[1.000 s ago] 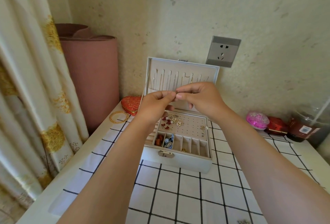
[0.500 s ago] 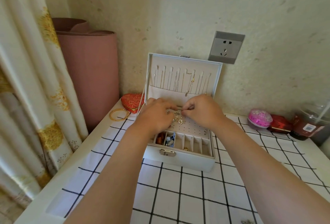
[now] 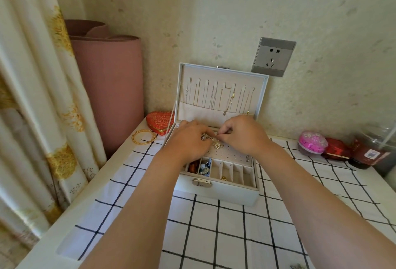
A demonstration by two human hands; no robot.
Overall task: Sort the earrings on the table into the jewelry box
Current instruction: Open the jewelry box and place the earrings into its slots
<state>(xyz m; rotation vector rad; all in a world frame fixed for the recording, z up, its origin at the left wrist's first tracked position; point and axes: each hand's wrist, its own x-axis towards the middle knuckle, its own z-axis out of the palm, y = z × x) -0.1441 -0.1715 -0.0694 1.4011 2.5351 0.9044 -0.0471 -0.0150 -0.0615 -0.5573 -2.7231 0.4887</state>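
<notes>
A white jewelry box stands open on the checked tablecloth, its lid upright with thin necklaces hanging inside. Both hands hover low over the perforated earring panel at the box's back. My left hand has its fingers curled down onto the panel's left part. My right hand pinches something small at its fingertips, next to a gold and pearl earring lying on the panel. What the left fingers hold is hidden. Small studs sit at the panel's right.
Front compartments of the box hold red, blue and gold pieces. A red heart-shaped box and gold bangles lie at the left. A pink round case, a red box and a dark jar stand at the right. A pink rolled mat leans in the corner.
Both hands came down from in front of the lid to the earring panel inside the box, still close together at the fingertips.
</notes>
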